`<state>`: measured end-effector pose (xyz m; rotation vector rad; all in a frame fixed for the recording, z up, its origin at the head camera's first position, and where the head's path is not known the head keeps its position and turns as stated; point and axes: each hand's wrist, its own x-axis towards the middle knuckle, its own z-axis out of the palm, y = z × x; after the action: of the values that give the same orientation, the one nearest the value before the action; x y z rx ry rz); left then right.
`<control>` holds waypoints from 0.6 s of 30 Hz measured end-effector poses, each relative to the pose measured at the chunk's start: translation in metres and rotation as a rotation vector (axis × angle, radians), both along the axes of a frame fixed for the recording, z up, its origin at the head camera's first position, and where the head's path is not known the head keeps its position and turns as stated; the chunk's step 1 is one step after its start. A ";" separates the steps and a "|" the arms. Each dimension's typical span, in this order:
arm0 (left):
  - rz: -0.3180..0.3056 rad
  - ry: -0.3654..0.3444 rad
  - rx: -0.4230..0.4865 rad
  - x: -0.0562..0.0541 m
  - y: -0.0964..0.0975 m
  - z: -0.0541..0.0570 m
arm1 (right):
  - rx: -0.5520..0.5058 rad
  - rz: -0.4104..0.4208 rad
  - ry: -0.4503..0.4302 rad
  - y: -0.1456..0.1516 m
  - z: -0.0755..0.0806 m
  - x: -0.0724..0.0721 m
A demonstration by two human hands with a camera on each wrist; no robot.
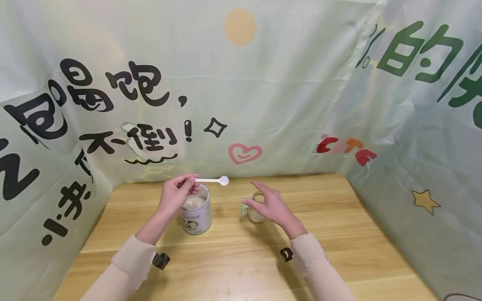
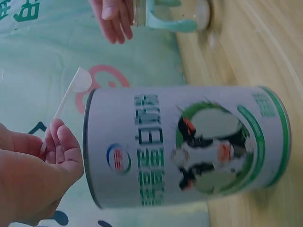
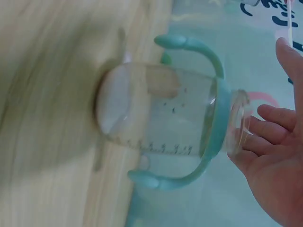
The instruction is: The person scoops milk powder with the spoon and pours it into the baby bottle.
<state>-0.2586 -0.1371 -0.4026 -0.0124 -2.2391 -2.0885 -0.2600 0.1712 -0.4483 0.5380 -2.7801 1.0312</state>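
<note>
My left hand [image 1: 176, 194] pinches the handle of a white measuring scoop [image 1: 211, 180], held sideways above the milk powder can [image 1: 197, 218]. In the left wrist view, the can [image 2: 215, 151] shows a cow picture and green lettering. Pale powder [image 1: 195, 202] is visible inside its uncovered top. To the right stands a clear baby bottle [image 3: 184, 118] with a turquoise two-handled ring [image 3: 218, 118] and white powder [image 3: 115, 101] at its bottom. My right hand [image 1: 272, 204] is beside the bottle's uncapped neck, thumb and fingers spread apart, partly covering the bottle in the head view.
Both containers stand on a wooden table [image 1: 233, 259]. Printed fabric walls [image 1: 286, 104] rise behind it and along both sides. A small black device [image 1: 161, 261] sits at the left wrist, and another black device [image 1: 286, 254] at the right.
</note>
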 end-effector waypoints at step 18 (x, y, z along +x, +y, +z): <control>0.079 0.011 -0.059 0.016 -0.042 -0.001 | 0.005 0.088 0.014 -0.046 0.008 -0.003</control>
<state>-0.2430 -0.1788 -0.4039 0.0595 -2.2551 -1.9780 -0.2626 0.1252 -0.4407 0.6709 -2.7696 1.0336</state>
